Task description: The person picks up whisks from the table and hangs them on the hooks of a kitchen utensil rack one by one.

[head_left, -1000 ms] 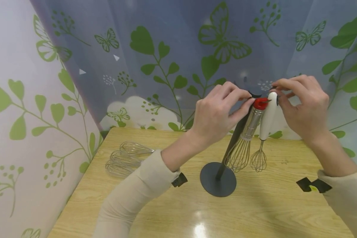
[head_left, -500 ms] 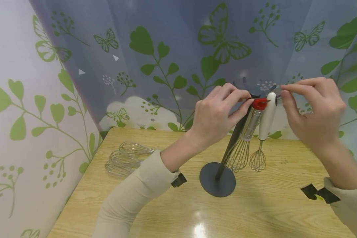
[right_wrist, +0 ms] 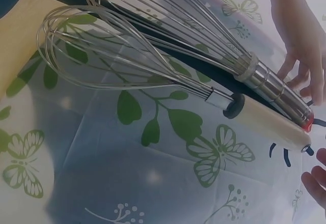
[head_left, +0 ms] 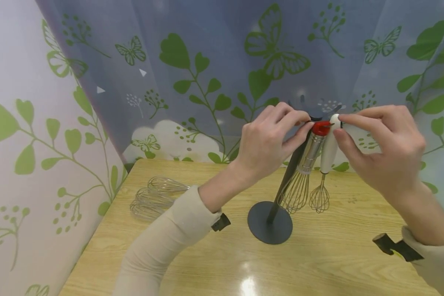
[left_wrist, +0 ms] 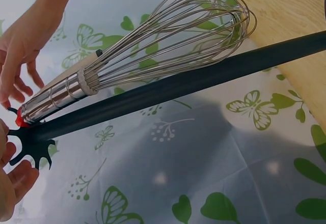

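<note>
A dark utensil stand (head_left: pixel 270 222) with a round base and curved hooks (left_wrist: pixel 35 150) on top stands on the table. From it hang a steel whisk (head_left: pixel 311 152) with a red end and a smaller whisk (head_left: pixel 329 152) with a white handle. My left hand (head_left: pixel 264 142) pinches the stand's top with thumb and index finger, close beside the red end. My right hand (head_left: pixel 388 144) is at the top of the white handle, index fingertip right at its end and thumb a little apart. In the right wrist view, that handle's end (right_wrist: pixel 306 149) lies just above the right fingertips.
More wire whisks (head_left: pixel 155 197) lie on the wooden table (head_left: pixel 318 255) at the left, partly behind the left sleeve. A printed curtain (head_left: pixel 214 49) with leaves and butterflies stands right behind the table.
My right hand first draws away to the right from the white handle, then comes back to its top. My left hand stays on the stand, and both hanging whisks keep their places.
</note>
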`<state>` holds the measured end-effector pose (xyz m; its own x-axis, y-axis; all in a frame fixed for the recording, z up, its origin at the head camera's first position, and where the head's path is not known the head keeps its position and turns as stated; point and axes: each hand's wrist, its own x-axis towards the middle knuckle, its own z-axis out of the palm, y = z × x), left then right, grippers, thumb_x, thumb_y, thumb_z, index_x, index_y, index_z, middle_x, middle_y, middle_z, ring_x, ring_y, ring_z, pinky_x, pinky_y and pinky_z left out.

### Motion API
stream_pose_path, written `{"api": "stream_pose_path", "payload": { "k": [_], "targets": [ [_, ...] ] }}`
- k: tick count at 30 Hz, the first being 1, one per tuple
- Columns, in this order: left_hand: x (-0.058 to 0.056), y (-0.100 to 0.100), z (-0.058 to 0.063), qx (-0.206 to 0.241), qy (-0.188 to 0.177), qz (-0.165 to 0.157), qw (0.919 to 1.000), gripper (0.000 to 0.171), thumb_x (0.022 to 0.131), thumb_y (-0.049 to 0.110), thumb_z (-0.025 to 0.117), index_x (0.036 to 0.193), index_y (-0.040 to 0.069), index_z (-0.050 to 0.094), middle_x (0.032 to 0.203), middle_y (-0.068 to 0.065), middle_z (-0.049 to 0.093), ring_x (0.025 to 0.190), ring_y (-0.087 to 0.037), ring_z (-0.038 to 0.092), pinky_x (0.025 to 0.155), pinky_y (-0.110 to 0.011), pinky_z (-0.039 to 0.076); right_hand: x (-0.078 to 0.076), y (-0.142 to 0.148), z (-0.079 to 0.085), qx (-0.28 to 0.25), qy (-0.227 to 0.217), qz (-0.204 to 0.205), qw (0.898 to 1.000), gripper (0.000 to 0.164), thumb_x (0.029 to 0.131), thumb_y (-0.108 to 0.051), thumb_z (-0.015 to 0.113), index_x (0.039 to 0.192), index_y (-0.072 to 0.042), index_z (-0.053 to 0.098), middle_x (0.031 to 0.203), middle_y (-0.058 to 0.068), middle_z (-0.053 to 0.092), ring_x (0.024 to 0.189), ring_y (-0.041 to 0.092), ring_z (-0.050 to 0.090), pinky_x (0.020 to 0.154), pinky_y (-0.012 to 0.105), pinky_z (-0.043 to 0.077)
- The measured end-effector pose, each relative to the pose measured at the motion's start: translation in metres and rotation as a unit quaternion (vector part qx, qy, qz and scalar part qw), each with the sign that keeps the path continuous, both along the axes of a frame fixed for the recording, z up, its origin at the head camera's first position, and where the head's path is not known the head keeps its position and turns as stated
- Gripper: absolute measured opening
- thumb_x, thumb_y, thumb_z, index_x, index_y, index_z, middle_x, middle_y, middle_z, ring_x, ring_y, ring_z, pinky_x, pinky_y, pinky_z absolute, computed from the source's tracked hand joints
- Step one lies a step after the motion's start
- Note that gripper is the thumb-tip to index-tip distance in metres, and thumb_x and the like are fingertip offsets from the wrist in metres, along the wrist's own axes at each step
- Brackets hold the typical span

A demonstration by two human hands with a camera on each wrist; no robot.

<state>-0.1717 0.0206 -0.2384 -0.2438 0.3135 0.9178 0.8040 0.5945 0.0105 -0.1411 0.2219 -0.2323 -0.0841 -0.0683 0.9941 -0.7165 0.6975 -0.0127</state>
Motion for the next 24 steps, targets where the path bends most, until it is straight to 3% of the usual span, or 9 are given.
{"api": "stream_pose_path", "payload": {
  "k": [7, 11, 17, 20, 22, 24],
  "targets": [
    [-0.001, 0.000, -0.001, 0.000, 0.003, 0.000, 1.0000, 0.020, 0.105, 0.032, 0.066, 0.103, 0.017, 0.080, 0.094, 0.003, 0.072, 0.079, -0.011, 0.065, 0.053, -0.020, 0.047, -0.003, -0.001, -0.003, 0.031, -0.005, -0.001, 0.999, 0.047, 0.100, -0.043, 0.072, 0.092, 0.002, 0.081, 0.082, 0.031, 0.066, 0.072, 0.052, 0.051, 0.075, 0.046, 0.044],
    [0.000, -0.001, -0.001, 0.000, -0.001, -0.002, 1.0000, 0.020, 0.106, 0.032, 0.066, 0.103, 0.017, 0.080, 0.094, 0.003, 0.071, 0.079, -0.011, 0.066, 0.054, -0.020, 0.047, -0.003, -0.005, -0.003, 0.025, -0.007, 0.003, 1.000, 0.041, 0.098, -0.035, 0.075, 0.089, 0.004, 0.080, 0.083, 0.031, 0.065, 0.073, 0.052, 0.051, 0.075, 0.045, 0.043],
    [0.000, -0.003, -0.002, 0.001, 0.000, -0.003, 1.0000, 0.020, 0.105, 0.033, 0.067, 0.102, 0.018, 0.080, 0.093, 0.003, 0.071, 0.077, -0.011, 0.064, 0.053, -0.020, 0.046, -0.003, -0.012, -0.006, 0.004, -0.003, -0.003, 1.000, 0.012, 0.082, -0.005, 0.085, 0.088, 0.004, 0.080, 0.083, 0.031, 0.066, 0.076, 0.053, 0.052, 0.077, 0.041, 0.044],
    [0.000, -0.005, -0.002, 0.002, 0.003, -0.007, 1.0000, 0.020, 0.105, 0.032, 0.066, 0.103, 0.018, 0.080, 0.092, 0.003, 0.071, 0.076, -0.011, 0.064, 0.052, -0.020, 0.045, -0.003, -0.013, -0.007, -0.003, 0.001, -0.006, 1.000, 0.012, 0.078, -0.001, 0.086, 0.088, 0.003, 0.080, 0.083, 0.031, 0.067, 0.075, 0.053, 0.052, 0.080, 0.036, 0.045],
    [0.000, -0.007, -0.002, 0.002, 0.004, -0.008, 1.0000, 0.020, 0.105, 0.032, 0.066, 0.106, 0.017, 0.080, 0.093, 0.003, 0.072, 0.078, -0.011, 0.066, 0.052, -0.020, 0.045, -0.003, -0.013, -0.007, -0.007, 0.005, -0.008, 1.000, 0.012, 0.078, 0.000, 0.085, 0.088, 0.004, 0.079, 0.083, 0.031, 0.066, 0.075, 0.053, 0.052, 0.077, 0.042, 0.045],
    [0.000, -0.009, -0.002, 0.004, 0.005, -0.007, 1.0000, 0.020, 0.105, 0.032, 0.067, 0.109, 0.016, 0.079, 0.093, 0.003, 0.072, 0.080, -0.010, 0.068, 0.052, -0.020, 0.046, -0.003, -0.013, -0.006, -0.008, 0.009, -0.010, 1.000, 0.012, 0.078, 0.001, 0.085, 0.088, 0.004, 0.079, 0.082, 0.031, 0.066, 0.075, 0.053, 0.051, 0.080, 0.036, 0.044]
  ]
}}
